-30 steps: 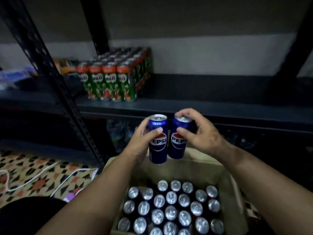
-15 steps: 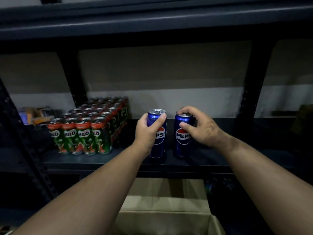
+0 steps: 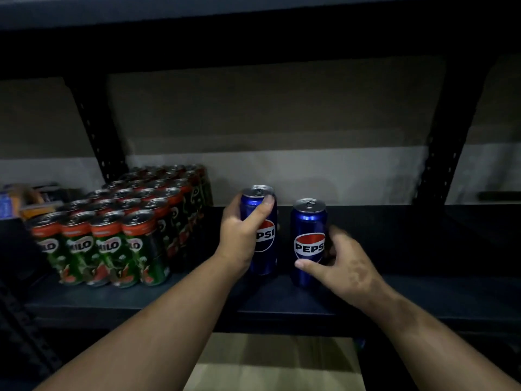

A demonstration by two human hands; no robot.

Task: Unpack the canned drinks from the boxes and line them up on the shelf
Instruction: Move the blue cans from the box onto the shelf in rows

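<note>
Now two Pepsi cans upright on the shelf (image 3: 282, 300).
Left hand (image 3: 239, 238) grips the left Pepsi can (image 3: 263, 244); right hand (image 3: 344, 266) curls around the right Pepsi can (image 3: 308, 235); cardboard box (image 3: 276, 362) below, contents unseen.

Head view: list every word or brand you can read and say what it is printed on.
"PEPS", last letter hidden by the right hand: right blue can.
"PSI", start hidden by the left hand: left blue can.
"MILO", whole on two fronts and cut to "ILO" on another: green cans.
Packets at far left: too blurred to read.
</note>
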